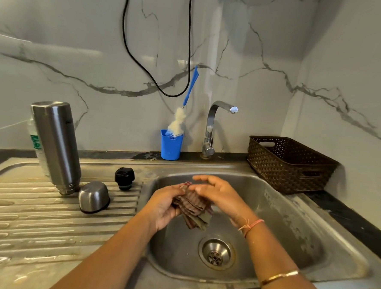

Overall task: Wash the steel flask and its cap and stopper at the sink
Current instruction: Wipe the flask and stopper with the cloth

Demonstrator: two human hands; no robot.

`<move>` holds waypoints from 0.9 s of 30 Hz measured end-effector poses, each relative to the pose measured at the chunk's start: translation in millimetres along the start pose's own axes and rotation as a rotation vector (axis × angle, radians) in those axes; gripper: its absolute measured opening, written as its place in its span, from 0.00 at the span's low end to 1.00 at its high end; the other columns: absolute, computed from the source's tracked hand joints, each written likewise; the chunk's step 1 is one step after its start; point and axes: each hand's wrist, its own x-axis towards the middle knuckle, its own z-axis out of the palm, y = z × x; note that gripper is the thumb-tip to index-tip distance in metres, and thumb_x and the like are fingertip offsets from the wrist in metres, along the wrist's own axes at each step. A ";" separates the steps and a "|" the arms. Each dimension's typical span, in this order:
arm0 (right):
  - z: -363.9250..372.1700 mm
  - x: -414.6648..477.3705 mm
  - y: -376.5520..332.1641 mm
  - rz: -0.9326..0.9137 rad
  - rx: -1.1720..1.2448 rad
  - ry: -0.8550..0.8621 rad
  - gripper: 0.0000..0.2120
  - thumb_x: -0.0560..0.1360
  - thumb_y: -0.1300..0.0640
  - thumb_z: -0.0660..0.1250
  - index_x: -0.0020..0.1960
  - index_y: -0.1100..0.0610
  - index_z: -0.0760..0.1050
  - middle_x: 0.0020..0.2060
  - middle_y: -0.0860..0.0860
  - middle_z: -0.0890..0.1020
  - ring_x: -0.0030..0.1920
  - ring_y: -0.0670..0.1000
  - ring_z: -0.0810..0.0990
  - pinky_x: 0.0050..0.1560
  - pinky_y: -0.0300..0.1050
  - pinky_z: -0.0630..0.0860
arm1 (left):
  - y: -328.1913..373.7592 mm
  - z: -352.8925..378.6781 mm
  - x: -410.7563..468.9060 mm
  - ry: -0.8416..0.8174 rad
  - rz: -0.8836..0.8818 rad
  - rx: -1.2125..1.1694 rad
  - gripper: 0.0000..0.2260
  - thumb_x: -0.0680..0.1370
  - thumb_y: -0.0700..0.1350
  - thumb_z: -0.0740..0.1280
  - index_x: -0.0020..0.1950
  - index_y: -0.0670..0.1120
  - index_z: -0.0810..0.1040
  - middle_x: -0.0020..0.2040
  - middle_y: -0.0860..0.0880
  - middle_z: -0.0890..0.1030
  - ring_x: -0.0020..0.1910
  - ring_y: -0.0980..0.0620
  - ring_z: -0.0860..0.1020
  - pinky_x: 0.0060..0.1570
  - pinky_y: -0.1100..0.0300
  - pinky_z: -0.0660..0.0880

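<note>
While the left hand (166,206) grips a striped cloth (193,208) over the sink (291,228), the right hand (217,194) lies on it, fingers loosely spread. The steel flask (55,145) stands mouth-down on the drainboard (24,219), cap (94,197) and black stopper (124,178) beside it. A bottle (36,144) behind has a green label, unreadable.

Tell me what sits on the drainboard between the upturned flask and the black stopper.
The head view shows only bare ribbed drainboard between flask and stopper; the steel cap lies nearer, just below that gap.
</note>
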 end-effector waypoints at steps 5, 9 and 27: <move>-9.5 7.7 13.2 0.206 0.247 0.212 0.14 0.77 0.53 0.64 0.62 0.53 0.72 0.52 0.54 0.81 0.52 0.53 0.80 0.53 0.52 0.78 | 1.9 6.7 2.5 0.016 0.041 -0.254 0.10 0.80 0.34 0.56 0.55 0.38 0.75 0.47 0.38 0.80 0.46 0.45 0.80 0.38 0.55 0.81; -8.1 8.9 13.6 0.379 0.570 0.104 0.17 0.77 0.48 0.63 0.57 0.58 0.78 0.49 0.59 0.83 0.50 0.57 0.81 0.51 0.54 0.77 | -2.0 25.3 8.2 0.090 0.052 -0.355 0.09 0.81 0.36 0.56 0.52 0.39 0.76 0.46 0.39 0.81 0.44 0.46 0.80 0.34 0.57 0.81; -121.3 44.5 -38.8 -0.121 0.037 0.848 0.11 0.72 0.69 0.66 0.50 0.56 0.76 0.51 0.54 0.82 0.52 0.54 0.81 0.55 0.51 0.79 | -32.9 -17.0 45.0 0.180 0.253 1.257 0.17 0.76 0.50 0.67 0.63 0.49 0.73 0.63 0.43 0.71 0.59 0.43 0.74 0.61 0.52 0.71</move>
